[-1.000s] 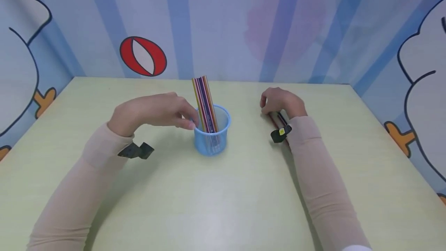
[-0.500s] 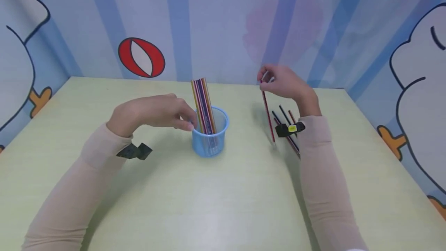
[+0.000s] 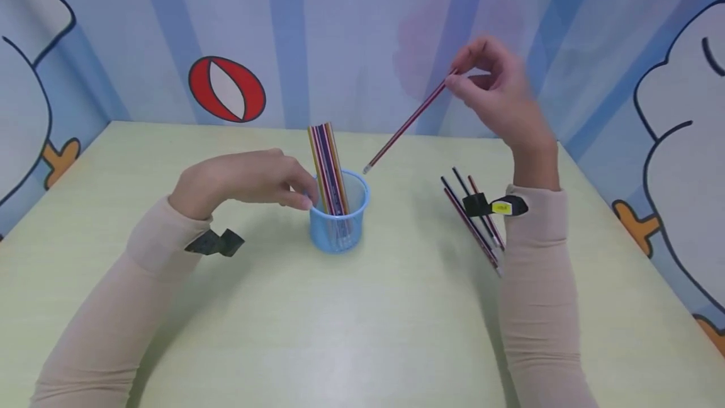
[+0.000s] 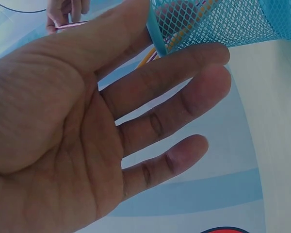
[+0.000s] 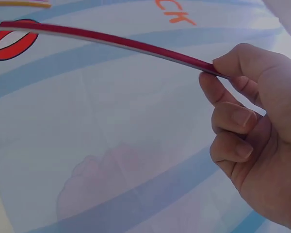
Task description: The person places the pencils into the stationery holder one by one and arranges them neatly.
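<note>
My right hand [image 3: 504, 93] holds a red striped pencil [image 3: 408, 123] up in the air, pinched near one end between thumb and index finger. The pencil slants down left, and its pale eraser end lies just above and right of the blue mesh pencil cup [image 3: 337, 235]. In the right wrist view, the other fingers [image 5: 231, 148] are curled without touching the pencil. My left hand [image 3: 249, 178] grips the cup's left rim with thumb and index finger, the remaining fingers [image 4: 165, 158] loosely extended. A bundle of pencils [image 3: 328, 169] leans upright inside the cup.
Several dark and red pencils [image 3: 470, 222] lie loosely together on the pale table [image 3: 351, 332], right of the cup and partly under the right wrist. A blue striped backdrop [image 3: 362, 36] with cartoon figures stands behind the table's far edge.
My right hand has picked a red pencil from the loose ones, raised it and swung its eraser end left toward the cup. My left hand has stayed at the cup rim.
</note>
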`<action>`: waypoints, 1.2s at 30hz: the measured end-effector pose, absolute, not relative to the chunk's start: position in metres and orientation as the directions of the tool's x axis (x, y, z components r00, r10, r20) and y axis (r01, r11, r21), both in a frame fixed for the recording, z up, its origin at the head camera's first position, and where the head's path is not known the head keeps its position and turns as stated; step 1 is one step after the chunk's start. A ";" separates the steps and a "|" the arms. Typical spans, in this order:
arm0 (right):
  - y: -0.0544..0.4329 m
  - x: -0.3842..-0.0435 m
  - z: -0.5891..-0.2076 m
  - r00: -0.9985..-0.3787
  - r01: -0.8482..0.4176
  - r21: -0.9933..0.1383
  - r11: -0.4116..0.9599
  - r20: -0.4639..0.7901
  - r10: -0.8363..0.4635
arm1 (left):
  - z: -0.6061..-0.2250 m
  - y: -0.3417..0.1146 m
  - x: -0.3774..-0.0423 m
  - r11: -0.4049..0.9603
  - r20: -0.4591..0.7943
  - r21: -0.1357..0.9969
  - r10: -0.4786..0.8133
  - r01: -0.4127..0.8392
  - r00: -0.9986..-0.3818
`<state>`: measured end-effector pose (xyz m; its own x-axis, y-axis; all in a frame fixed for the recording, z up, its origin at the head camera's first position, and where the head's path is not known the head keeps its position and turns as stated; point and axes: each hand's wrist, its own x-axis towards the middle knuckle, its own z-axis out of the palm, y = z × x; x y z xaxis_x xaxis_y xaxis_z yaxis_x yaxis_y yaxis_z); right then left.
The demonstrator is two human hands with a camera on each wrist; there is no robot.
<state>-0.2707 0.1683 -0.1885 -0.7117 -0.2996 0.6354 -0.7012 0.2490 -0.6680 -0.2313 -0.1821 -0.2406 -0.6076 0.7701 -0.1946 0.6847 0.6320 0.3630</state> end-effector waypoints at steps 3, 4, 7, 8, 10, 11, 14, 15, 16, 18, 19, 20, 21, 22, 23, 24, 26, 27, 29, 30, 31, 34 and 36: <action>0.166 -0.262 -0.180 -0.676 -0.735 -0.647 0.200 0.677 -0.292 | -0.239 -0.182 -0.232 0.627 -0.186 0.370 0.773 0.685 -0.607; 0.165 -0.260 -0.178 -0.668 -0.743 -0.638 0.203 0.683 -0.295 | -0.239 -0.182 -0.232 0.627 -0.184 0.373 0.773 0.684 -0.607; 0.157 -0.255 -0.176 -0.647 -0.761 -0.606 0.232 0.687 -0.332 | -0.239 -0.181 -0.232 0.624 -0.184 0.375 0.775 0.686 -0.604; 0.152 -0.254 -0.177 -0.639 -0.767 -0.599 0.230 0.683 -0.353 | -0.239 -0.181 -0.232 0.622 -0.184 0.374 0.777 0.688 -0.602; 0.143 -0.255 -0.181 -0.649 -0.753 -0.620 0.219 0.648 -0.398 | -0.239 -0.180 -0.232 0.620 -0.187 0.373 0.779 0.690 -0.599; 0.137 -0.256 -0.184 -0.658 -0.742 -0.634 0.219 0.623 -0.423 | -0.239 -0.180 -0.232 0.620 -0.187 0.372 0.779 0.691 -0.599; 0.117 -0.261 -0.195 -0.679 -0.706 -0.666 0.243 0.537 -0.500 | -0.240 -0.180 -0.233 0.626 -0.193 0.369 0.774 0.686 -0.603; 0.111 -0.263 -0.199 -0.685 -0.694 -0.672 0.259 0.506 -0.523 | -0.240 -0.180 -0.233 0.630 -0.197 0.371 0.771 0.682 -0.605; 0.104 -0.266 -0.204 -0.681 -0.694 -0.666 0.274 0.483 -0.551 | -0.241 -0.180 -0.232 0.634 -0.200 0.373 0.768 0.678 -0.609; 0.093 -0.271 -0.214 -0.669 -0.694 -0.662 0.284 0.446 -0.595 | -0.241 -0.180 -0.232 0.639 -0.205 0.377 0.764 0.671 -0.612; 0.088 -0.273 -0.219 -0.663 -0.694 -0.662 0.283 0.434 -0.611 | -0.241 -0.180 -0.232 0.639 -0.207 0.380 0.763 0.668 -0.612; 0.084 -0.275 -0.224 -0.659 -0.692 -0.664 0.282 0.423 -0.622 | -0.241 -0.180 -0.231 0.639 -0.207 0.383 0.763 0.667 -0.612; 0.080 -0.277 -0.228 -0.657 -0.688 -0.669 0.282 0.411 -0.632 | -0.241 -0.180 -0.231 0.637 -0.206 0.384 0.765 0.669 -0.610; 0.078 -0.278 -0.231 -0.656 -0.684 -0.672 0.282 0.399 -0.641 | -0.241 -0.180 -0.231 0.633 -0.204 0.386 0.768 0.671 -0.607; 0.076 -0.279 -0.234 -0.655 -0.683 -0.671 0.288 0.388 -0.648 | -0.241 -0.180 -0.231 0.629 -0.201 0.387 0.771 0.674 -0.605; 0.074 -0.279 -0.236 -0.653 -0.683 -0.669 0.295 0.377 -0.657 | -0.240 -0.180 -0.231 0.626 -0.197 0.387 0.774 0.678 -0.602; 0.073 -0.280 -0.239 -0.644 -0.692 -0.647 0.322 0.350 -0.680 | -0.239 -0.180 -0.230 0.621 -0.191 0.385 0.778 0.683 -0.599; 0.073 -0.281 -0.240 -0.637 -0.699 -0.632 0.335 0.336 -0.694 | -0.239 -0.180 -0.231 0.619 -0.188 0.383 0.779 0.686 -0.598; 0.072 -0.282 -0.241 -0.624 -0.710 -0.606 0.359 0.307 -0.718 | -0.238 -0.180 -0.231 0.623 -0.191 0.379 0.776 0.685 -0.601; 0.073 -0.283 -0.242 -0.618 -0.716 -0.595 0.366 0.294 -0.729 | -0.237 -0.179 -0.231 0.622 -0.192 0.381 0.777 0.683 -0.600; 0.073 -0.283 -0.242 -0.615 -0.716 -0.589 0.375 0.278 -0.738 | -0.237 -0.179 -0.231 0.626 -0.196 0.382 0.774 0.680 -0.602; 0.075 -0.283 -0.243 -0.609 -0.702 -0.598 0.388 0.220 -0.763 | -0.237 -0.179 -0.231 0.632 -0.205 0.387 0.769 0.672 -0.606; 0.076 -0.282 -0.243 -0.605 -0.689 -0.606 0.398 0.178 -0.776 | -0.238 -0.180 -0.230 0.631 -0.204 0.389 0.770 0.672 -0.605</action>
